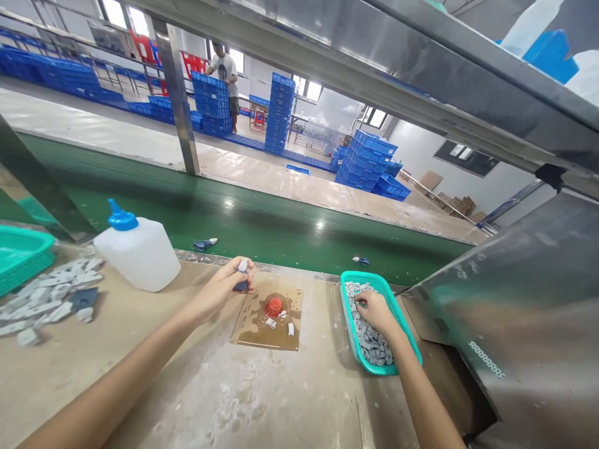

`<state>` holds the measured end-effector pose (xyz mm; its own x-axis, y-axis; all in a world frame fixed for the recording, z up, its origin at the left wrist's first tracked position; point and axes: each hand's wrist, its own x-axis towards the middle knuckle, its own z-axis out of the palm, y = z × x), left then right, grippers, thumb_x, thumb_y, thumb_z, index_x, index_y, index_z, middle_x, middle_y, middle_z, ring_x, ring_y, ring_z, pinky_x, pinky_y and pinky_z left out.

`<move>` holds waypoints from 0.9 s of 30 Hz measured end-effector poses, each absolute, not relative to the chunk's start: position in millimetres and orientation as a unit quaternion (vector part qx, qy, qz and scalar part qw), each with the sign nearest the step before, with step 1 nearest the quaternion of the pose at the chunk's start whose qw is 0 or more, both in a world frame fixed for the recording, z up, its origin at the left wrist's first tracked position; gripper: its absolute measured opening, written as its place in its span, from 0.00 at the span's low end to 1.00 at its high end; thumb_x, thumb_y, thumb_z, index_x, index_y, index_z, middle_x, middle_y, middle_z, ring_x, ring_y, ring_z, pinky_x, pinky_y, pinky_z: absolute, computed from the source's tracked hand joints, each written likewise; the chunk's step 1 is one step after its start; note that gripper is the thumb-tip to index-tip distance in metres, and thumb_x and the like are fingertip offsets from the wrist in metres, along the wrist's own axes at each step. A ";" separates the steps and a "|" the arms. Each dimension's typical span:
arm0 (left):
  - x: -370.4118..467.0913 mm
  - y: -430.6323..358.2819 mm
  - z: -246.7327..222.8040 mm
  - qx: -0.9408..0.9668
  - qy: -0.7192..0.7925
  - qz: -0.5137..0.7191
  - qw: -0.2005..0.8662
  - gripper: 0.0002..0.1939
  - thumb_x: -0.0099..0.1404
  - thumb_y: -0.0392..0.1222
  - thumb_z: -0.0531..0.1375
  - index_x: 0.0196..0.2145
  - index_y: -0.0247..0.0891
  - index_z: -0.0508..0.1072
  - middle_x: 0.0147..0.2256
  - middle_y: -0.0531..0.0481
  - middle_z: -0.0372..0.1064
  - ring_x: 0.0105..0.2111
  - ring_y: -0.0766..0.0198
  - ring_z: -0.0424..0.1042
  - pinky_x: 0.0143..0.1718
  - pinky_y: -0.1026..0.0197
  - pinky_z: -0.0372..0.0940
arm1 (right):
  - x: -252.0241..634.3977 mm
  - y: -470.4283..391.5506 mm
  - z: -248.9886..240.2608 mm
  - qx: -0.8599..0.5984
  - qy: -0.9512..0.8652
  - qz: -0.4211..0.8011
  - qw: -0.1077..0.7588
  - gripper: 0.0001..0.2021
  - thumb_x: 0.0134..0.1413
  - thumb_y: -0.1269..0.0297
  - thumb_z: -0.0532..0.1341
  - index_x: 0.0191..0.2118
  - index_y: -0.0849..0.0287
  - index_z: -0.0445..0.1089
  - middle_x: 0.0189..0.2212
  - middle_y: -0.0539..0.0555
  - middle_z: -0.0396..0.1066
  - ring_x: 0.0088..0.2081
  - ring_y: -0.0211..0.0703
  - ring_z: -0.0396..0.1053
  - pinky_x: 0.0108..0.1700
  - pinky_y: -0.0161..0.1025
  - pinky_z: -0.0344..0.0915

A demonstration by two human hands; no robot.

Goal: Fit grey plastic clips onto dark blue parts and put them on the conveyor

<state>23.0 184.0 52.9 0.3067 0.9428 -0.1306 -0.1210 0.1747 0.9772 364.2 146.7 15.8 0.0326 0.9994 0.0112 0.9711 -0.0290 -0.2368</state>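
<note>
My left hand [234, 278] is closed on a small dark blue and white part [242, 268], above the far left corner of a wet brown board [269, 340]. On that board sit a round red item [274, 305] and a few small white pieces [291, 328]. Over at the right, my right hand [373, 308] reaches into a green basket [409, 333] full of small grey pieces [374, 346]. Its fingers are pinched together among the pieces; whatever they hold, if anything, is too small to name.
A white bottle with a blue cap [145, 255] stands left, beside a pile of grey-white parts [56, 293] and a green tray [23, 259]. Beyond the table edge runs a green conveyor [281, 231] carrying two small parts. A metal panel [528, 299] borders the right side.
</note>
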 end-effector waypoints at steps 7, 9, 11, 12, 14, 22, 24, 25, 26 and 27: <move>17.5 177.1 54.6 0.421 0.412 0.423 0.688 0.12 0.45 0.40 0.56 0.30 0.39 0.60 0.22 0.58 0.58 0.24 0.69 0.62 0.31 0.62 0.60 | 363.8 147.4 26.3 -0.724 -0.671 0.078 0.142 0.13 0.44 0.78 0.52 0.32 0.64 0.73 0.32 0.59 0.73 0.35 0.48 0.70 0.39 0.40 0.65; 18.9 172.9 57.4 0.409 0.407 0.424 0.698 0.11 0.45 0.39 0.57 0.28 0.39 0.58 0.22 0.58 0.57 0.24 0.70 0.61 0.31 0.63 0.59 | 356.4 143.3 33.1 -0.715 -0.651 0.108 0.231 0.13 0.49 0.73 0.51 0.36 0.64 0.72 0.34 0.59 0.72 0.35 0.47 0.70 0.36 0.41 0.67; 22.0 165.9 60.6 0.427 0.405 0.406 0.700 0.11 0.46 0.40 0.57 0.28 0.39 0.58 0.22 0.59 0.56 0.24 0.71 0.60 0.29 0.65 0.58 | 338.3 138.4 39.6 -0.665 -0.626 0.200 0.354 0.11 0.49 0.67 0.55 0.36 0.62 0.72 0.30 0.57 0.73 0.30 0.47 0.71 0.32 0.42 0.69; 24.4 161.6 61.9 0.446 0.405 0.392 0.695 0.11 0.47 0.41 0.57 0.28 0.39 0.58 0.22 0.59 0.56 0.23 0.71 0.60 0.29 0.65 0.57 | 324.8 135.9 42.5 -0.623 -0.617 0.256 0.407 0.09 0.48 0.65 0.57 0.34 0.60 0.72 0.28 0.56 0.72 0.27 0.46 0.71 0.30 0.42 0.70; 31.0 152.5 63.3 0.492 0.403 0.360 0.683 0.11 0.50 0.44 0.57 0.29 0.39 0.58 0.23 0.59 0.56 0.23 0.72 0.59 0.28 0.66 0.55 | 290.6 130.8 47.4 -0.529 -0.626 0.338 0.463 0.06 0.45 0.64 0.62 0.30 0.58 0.74 0.26 0.53 0.71 0.23 0.42 0.69 0.29 0.41 0.70; 45.3 134.1 64.3 0.503 0.347 0.350 0.710 0.12 0.50 0.47 0.58 0.27 0.37 0.60 0.22 0.56 0.60 0.24 0.70 0.60 0.28 0.65 0.56 | 192.6 116.0 64.1 -0.382 -0.666 0.410 0.493 0.05 0.47 0.71 0.60 0.29 0.55 0.73 0.29 0.52 0.67 0.27 0.37 0.68 0.28 0.34 0.70; 43.1 134.4 66.5 0.488 0.354 0.361 0.712 0.12 0.49 0.46 0.59 0.25 0.36 0.61 0.21 0.56 0.60 0.23 0.70 0.60 0.27 0.65 0.56 | 190.6 113.4 69.0 -0.393 -0.707 0.334 0.483 0.06 0.48 0.73 0.59 0.29 0.56 0.72 0.30 0.53 0.68 0.31 0.39 0.69 0.31 0.34 0.70; 42.2 134.8 67.3 0.484 0.356 0.364 0.712 0.12 0.48 0.45 0.59 0.25 0.36 0.61 0.21 0.57 0.60 0.23 0.71 0.60 0.27 0.65 0.55 | 191.2 112.3 71.3 -0.393 -0.736 0.282 0.473 0.07 0.49 0.74 0.58 0.30 0.57 0.72 0.30 0.54 0.69 0.33 0.39 0.69 0.33 0.34 0.69; 41.6 135.4 67.6 0.480 0.355 0.367 0.713 0.11 0.48 0.45 0.59 0.24 0.36 0.61 0.21 0.57 0.60 0.23 0.71 0.60 0.27 0.65 0.55 | 192.2 111.7 73.0 -0.388 -0.765 0.229 0.460 0.08 0.49 0.75 0.57 0.31 0.57 0.71 0.31 0.54 0.69 0.34 0.40 0.68 0.35 0.35 0.69; 41.4 136.4 67.3 0.476 0.354 0.369 0.716 0.11 0.48 0.44 0.59 0.24 0.36 0.61 0.21 0.57 0.59 0.23 0.71 0.59 0.27 0.65 0.55 | 193.6 111.6 73.8 -0.381 -0.790 0.182 0.445 0.08 0.50 0.76 0.56 0.32 0.58 0.71 0.30 0.54 0.69 0.34 0.39 0.68 0.36 0.35 0.68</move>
